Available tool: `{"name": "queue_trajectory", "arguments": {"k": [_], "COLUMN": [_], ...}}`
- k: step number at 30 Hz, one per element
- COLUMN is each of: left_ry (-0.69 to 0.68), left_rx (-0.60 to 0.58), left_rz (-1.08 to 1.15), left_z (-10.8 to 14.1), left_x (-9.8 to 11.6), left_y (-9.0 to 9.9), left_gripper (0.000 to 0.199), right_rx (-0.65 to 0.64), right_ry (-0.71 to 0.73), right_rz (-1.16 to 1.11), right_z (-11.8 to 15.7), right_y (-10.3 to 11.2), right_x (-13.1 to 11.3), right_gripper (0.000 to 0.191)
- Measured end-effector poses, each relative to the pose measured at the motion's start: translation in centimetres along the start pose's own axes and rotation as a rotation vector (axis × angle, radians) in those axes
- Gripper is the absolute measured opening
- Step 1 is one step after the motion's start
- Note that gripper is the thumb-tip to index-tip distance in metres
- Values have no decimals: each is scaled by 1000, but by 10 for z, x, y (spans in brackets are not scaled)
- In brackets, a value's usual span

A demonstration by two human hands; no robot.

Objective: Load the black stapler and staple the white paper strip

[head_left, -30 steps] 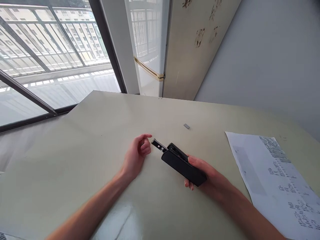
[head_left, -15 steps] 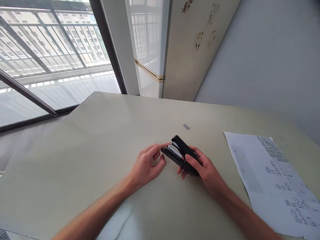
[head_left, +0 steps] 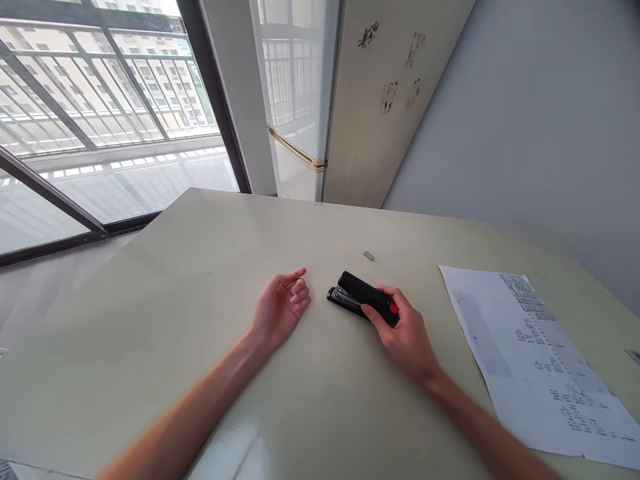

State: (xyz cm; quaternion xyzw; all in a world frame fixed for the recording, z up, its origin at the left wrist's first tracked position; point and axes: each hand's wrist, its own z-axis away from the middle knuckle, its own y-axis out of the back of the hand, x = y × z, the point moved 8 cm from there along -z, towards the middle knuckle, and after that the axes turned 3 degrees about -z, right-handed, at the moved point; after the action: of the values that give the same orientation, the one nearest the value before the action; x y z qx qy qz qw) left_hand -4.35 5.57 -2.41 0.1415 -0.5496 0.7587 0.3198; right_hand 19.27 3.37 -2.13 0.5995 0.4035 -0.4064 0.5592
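Note:
A black stapler (head_left: pixel 361 292) with a red patch near its rear end lies low over the table, its nose pointing left. My right hand (head_left: pixel 407 337) is wrapped round its back part, thumb on the near side and fingers on the far side. To the left of the stapler, apart from it, my left hand (head_left: pixel 280 307) is turned palm up with the index finger stretched out and the others curled in. A small greyish glint shows among those curled fingers, too small to name. Beyond the stapler lies a small grey strip (head_left: pixel 369 256) that looks like staples.
A printed sheet of paper (head_left: pixel 500 360) lies on the pale table (head_left: pixel 150 320) to the right. Past the far edge stands a refrigerator (head_left: pixel 300 93). A glass door (head_left: pixel 100 133) is at the left and a plain wall (head_left: pixel 540 120) at the right.
My left hand has drawn back left from the stapler's nose and turned palm up, its fingers curling. The stapler's raised top has come down close to its base, and its body has tipped lower.

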Motion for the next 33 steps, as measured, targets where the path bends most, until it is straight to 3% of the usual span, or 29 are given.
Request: {"name": "queue_trajectory", "arguments": {"k": [3, 6, 10, 12, 16, 19, 23, 26, 28, 30, 33], "left_ry": [19, 20, 14, 5, 12, 30, 70, 108, 142, 161, 149], "left_rx": [24, 57, 51, 23, -31, -61, -147, -222, -268, -288, -191], "left_rz": [121, 164, 127, 129, 155, 139, 86, 9, -40, -61, -51], "left_z": [-1, -3, -5, -6, -6, -3, 6, 13, 16, 17, 15], "left_x": [-1, -2, -4, -4, -7, -11, -22, -30, -34, -34, -27], "left_y": [3, 5, 4, 3, 1, -2, -12, -17, -20, -22, -22], "left_gripper": [21, 30, 31, 32, 38, 43, 44, 45, 47, 48, 44], "right_rx": [39, 51, 54, 87, 102, -3, -12, -5, 18, 75, 228], "right_ry": [128, 278, 429, 503, 704, 732, 696, 696, 672, 605, 416], "right_rz": [120, 267, 351, 326, 343, 464, 510, 482, 466, 484, 586], "right_z": [-21, -54, -83, -78, -32, -7, 4, 16, 26, 33, 38], "right_y": [-11, -36, -69, -74, -74, -85, -88, -72, -44, -1, 88], "right_x": [-4, -15, -47, -70, -109, -108, -97, -94, -89, -75, -34], "right_gripper": [39, 35, 28, 29, 20, 14, 4, 7, 8, 11, 21]}}
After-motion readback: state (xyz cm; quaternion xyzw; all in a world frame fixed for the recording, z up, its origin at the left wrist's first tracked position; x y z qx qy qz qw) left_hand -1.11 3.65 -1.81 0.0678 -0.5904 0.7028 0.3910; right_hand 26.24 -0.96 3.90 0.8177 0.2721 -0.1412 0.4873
